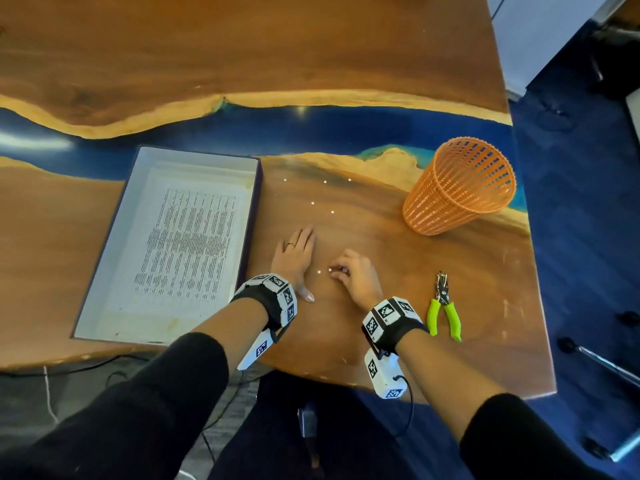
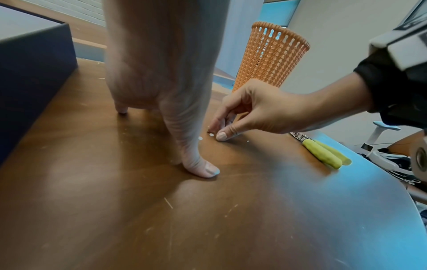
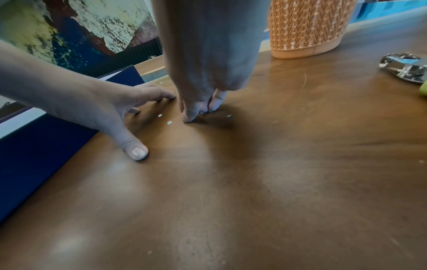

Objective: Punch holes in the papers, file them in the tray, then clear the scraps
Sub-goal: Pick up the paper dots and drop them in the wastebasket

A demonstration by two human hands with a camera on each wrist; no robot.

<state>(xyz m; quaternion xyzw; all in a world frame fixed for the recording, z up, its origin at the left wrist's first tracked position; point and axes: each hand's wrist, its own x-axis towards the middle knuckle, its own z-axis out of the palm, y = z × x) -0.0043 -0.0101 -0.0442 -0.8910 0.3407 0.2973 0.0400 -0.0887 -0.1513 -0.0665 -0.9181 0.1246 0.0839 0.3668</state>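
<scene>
My left hand [image 1: 294, 258] lies flat on the wooden table with its fingers straight and the thumb [image 2: 203, 168] spread, beside the tray [image 1: 254, 209]. My right hand [image 1: 337, 270] is curled with its fingertips down on the table, and thumb and index pinch a small white paper scrap [image 2: 209, 126]. Two more round scraps [image 3: 169, 122] lie between the hands, and another [image 3: 228, 115] lies just right of the right fingers. Several scraps [image 1: 332, 212] are scattered farther back. The printed paper [image 1: 187, 244] lies inside the tray.
A green-handled hole punch [image 1: 443, 303] lies on the table to the right of my right wrist. An orange slatted basket [image 1: 460, 188] stands upright at the back right. The table's front edge curves close behind my wrists.
</scene>
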